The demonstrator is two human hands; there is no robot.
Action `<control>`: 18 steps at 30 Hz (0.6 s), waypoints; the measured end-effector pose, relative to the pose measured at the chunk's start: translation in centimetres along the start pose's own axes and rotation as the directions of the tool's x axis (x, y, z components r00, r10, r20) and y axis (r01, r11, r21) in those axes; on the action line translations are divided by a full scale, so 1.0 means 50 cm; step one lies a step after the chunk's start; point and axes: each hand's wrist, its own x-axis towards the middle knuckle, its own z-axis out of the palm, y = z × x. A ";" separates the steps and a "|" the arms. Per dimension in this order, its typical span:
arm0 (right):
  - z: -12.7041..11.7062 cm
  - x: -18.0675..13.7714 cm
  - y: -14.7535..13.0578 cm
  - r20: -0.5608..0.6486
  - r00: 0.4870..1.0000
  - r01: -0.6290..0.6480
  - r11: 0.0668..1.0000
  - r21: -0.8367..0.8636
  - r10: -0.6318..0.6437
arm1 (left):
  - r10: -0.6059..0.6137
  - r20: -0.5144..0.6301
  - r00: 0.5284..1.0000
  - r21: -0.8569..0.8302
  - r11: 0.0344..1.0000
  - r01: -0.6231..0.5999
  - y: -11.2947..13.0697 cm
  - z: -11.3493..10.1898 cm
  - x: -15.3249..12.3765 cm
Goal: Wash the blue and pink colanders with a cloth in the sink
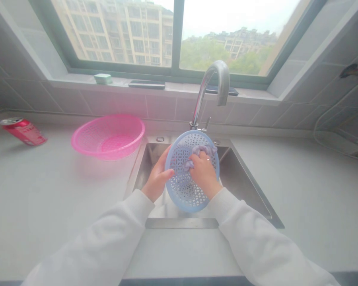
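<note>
A light blue plastic colander point(186, 192) is tilted up over the sink, its open side facing me. My left hand point(158, 176) grips its left rim, thumb on the near side and the other fingers mostly hidden behind. Inside the bowl, my right hand point(205, 172) is closed on a crumpled pale purple cloth point(203, 149), which touches the perforated inner surface. A ring shows on one right finger. Below the colander lies the stainless steel sink point(244, 182), partly covered by it and my forearms.
A chrome faucet point(210, 85) arches behind the colander. On the left counter stand a pink basket point(107, 139) and a tilted red can point(25, 132). The windowsill holds a green block point(103, 78) and a dark flat phone-like object point(146, 84), with another behind the faucet.
</note>
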 end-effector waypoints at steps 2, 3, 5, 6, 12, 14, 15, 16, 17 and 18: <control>-0.004 0.002 0.002 -0.149 0.989 0.011 0.985 0.170 0.014 | -0.024 0.063 0.998 0.049 0.999 0.021 -0.004 0.002 -0.003; -0.005 0.000 0.001 -0.202 0.979 0.044 0.965 0.259 0.009 | -0.037 0.091 0.995 0.084 0.996 0.029 -0.007 0.003 -0.005; -0.006 -0.009 -0.006 -0.260 0.965 0.146 0.902 0.407 -0.039 | -0.049 0.125 0.991 0.144 0.989 0.031 -0.012 0.004 -0.005; -0.007 -0.015 -0.013 -0.265 0.960 0.208 0.861 0.463 -0.089 | -0.040 0.125 0.991 0.155 0.988 0.021 -0.013 0.004 -0.005; -0.012 -0.041 -0.069 0.118 0.833 0.342 0.671 0.658 -0.540 | -0.003 -0.070 0.998 -0.031 1.000 0.001 -0.010 -0.008 0.003; -0.012 -0.044 -0.072 0.334 0.762 0.283 0.749 0.599 -0.555 | -0.010 -0.110 0.994 -0.061 0.998 0.003 -0.008 -0.019 0.007; -0.011 -0.045 -0.068 0.443 0.734 0.250 0.811 0.529 -0.515 | -0.007 -0.112 0.994 -0.060 0.998 0.000 -0.007 -0.023 0.009; -0.010 -0.045 -0.062 0.536 0.720 0.221 0.878 0.425 -0.441 | -0.003 -0.105 0.994 -0.050 0.999 -0.002 -0.007 -0.026 0.010; -0.008 -0.046 -0.055 0.600 0.721 0.197 0.933 0.301 -0.346 | -0.001 -0.091 0.996 -0.035 0.999 -0.002 -0.008 -0.027 0.010; -0.007 -0.045 -0.047 0.630 0.736 0.176 0.968 0.176 -0.248 | -0.003 -0.071 0.997 -0.014 1.000 0.002 -0.009 -0.026 0.010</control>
